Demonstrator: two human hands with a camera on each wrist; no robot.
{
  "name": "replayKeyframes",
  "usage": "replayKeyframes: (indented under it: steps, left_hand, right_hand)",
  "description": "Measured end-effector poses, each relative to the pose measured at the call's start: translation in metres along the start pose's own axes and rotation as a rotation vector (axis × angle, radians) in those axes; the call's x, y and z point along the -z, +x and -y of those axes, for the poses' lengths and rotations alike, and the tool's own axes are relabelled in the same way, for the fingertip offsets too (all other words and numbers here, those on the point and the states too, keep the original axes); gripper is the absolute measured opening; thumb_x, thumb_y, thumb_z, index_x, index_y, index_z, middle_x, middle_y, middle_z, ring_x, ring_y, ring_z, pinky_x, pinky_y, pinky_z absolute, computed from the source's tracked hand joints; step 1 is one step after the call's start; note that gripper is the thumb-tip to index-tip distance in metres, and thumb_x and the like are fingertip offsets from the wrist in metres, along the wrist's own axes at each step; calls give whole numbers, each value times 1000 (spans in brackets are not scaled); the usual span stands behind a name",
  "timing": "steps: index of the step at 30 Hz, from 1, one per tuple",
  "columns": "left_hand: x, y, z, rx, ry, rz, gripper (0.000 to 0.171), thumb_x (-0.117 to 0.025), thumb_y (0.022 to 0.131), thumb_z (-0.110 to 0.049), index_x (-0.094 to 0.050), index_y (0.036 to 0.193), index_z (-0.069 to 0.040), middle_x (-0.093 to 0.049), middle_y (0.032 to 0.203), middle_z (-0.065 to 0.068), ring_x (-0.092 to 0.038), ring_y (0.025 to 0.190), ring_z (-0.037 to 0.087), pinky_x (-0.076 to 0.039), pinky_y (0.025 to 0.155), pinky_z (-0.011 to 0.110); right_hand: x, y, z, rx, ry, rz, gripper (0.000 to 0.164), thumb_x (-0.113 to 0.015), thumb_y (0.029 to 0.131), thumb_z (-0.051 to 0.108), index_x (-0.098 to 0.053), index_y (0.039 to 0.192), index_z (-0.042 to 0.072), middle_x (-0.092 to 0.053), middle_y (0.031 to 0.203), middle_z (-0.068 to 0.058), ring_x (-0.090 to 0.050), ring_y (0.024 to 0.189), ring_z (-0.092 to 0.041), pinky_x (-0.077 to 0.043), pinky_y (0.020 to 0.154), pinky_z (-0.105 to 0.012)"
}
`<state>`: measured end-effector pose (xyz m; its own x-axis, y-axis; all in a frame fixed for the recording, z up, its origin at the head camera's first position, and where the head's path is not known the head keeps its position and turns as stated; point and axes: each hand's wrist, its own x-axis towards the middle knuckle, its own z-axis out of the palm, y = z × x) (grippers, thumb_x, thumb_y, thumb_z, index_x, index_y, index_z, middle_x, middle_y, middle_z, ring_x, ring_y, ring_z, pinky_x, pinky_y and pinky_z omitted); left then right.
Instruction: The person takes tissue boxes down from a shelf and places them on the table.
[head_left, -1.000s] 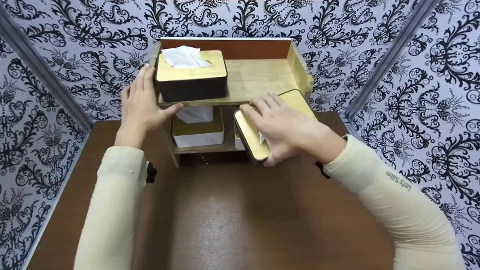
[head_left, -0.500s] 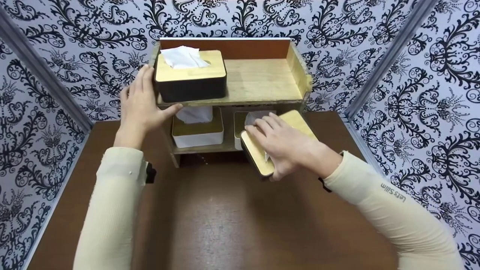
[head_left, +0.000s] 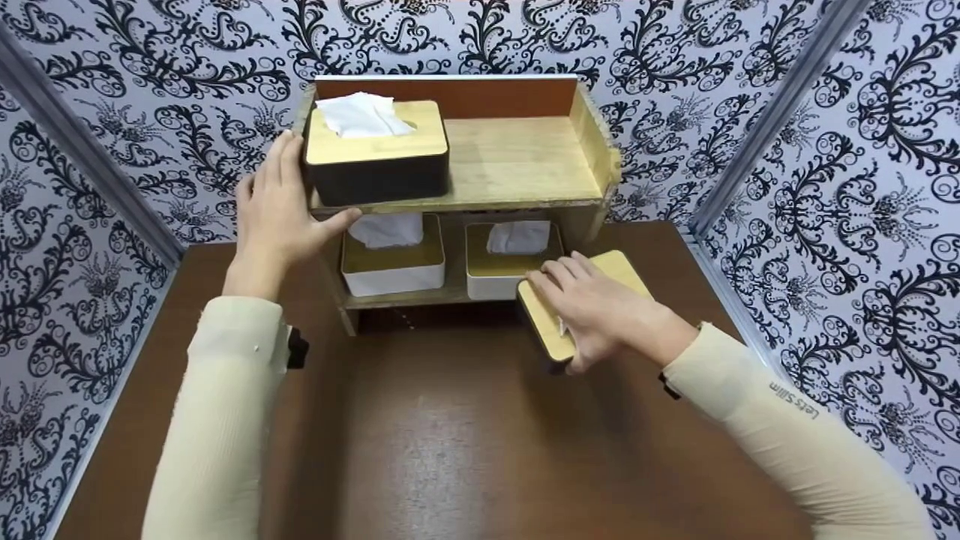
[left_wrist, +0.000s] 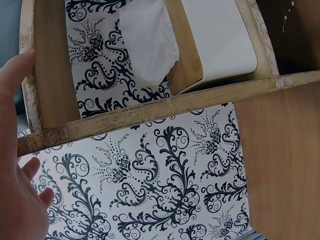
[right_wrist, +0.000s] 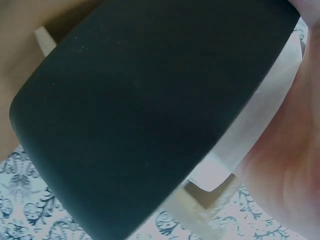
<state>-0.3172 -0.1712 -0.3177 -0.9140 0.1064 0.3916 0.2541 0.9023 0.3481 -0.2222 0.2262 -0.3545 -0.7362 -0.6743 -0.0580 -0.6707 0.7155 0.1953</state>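
Observation:
My right hand [head_left: 600, 304] grips a black tissue box [head_left: 546, 330] with a wooden lid from above, in front of the shelf's lower right. The right wrist view shows the box's dark side [right_wrist: 145, 115] close up, with white tissue [right_wrist: 255, 115] between lid and palm. My left hand [head_left: 274, 217] rests against the left side of the wooden shelf [head_left: 525, 161], fingers fairly straight, thumb on the upper board's front edge. In the left wrist view that thumb [left_wrist: 17, 70] touches the shelf's edge. Beside the left hand, another black tissue box [head_left: 379, 176] stands on the upper board.
Two white tissue boxes with tissues showing stand on the lower board, one on the left [head_left: 394, 277] and one on the right [head_left: 491, 286]. The brown table [head_left: 435, 435] extends in front of the shelf. Patterned walls [head_left: 847, 187] enclose the back and sides.
The right hand has carried the black tissue box down and to the right, away from the upper board's front edge. The lower right white box is now uncovered. The left hand stays put.

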Motion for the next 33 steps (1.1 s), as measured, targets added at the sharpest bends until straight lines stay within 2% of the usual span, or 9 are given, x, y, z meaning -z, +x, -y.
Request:
replayKeyframes:
  steps: [9, 19, 33]
  left_hand:
    - [2, 0, 1, 4, -1, 3, 113, -70, 75, -66, -10, 156, -16, -6, 166, 3, -23, 148, 32, -13, 120, 57]
    - [1, 1, 0, -5, 9, 7, 114, -69, 75, -67, -9, 156, -15, -5, 166, 3, -19, 150, 30, -12, 120, 58]
    - [1, 0, 0, -1, 0, 8, 114, -68, 74, -69, -10, 157, -15, -5, 166, 3, -22, 149, 32, -13, 120, 58]
  right_hand:
    - [-29, -19, -17, -52, 35, 32, 138, -85, 40, 67, -30, 147, 0, -44, 138, -26, -42, 129, -42, -31, 116, -54]
    - [-68, -48, -42, -99, 106, 9, 134, -85, 42, 65, -31, 147, -1, -45, 136, -27, -43, 128, -44, -29, 116, -58]
    - [-129, -79, -80, -204, 98, 120, 134, -88, 44, 58, -29, 147, -3, -41, 141, -33, -39, 132, -49, -30, 112, -65]
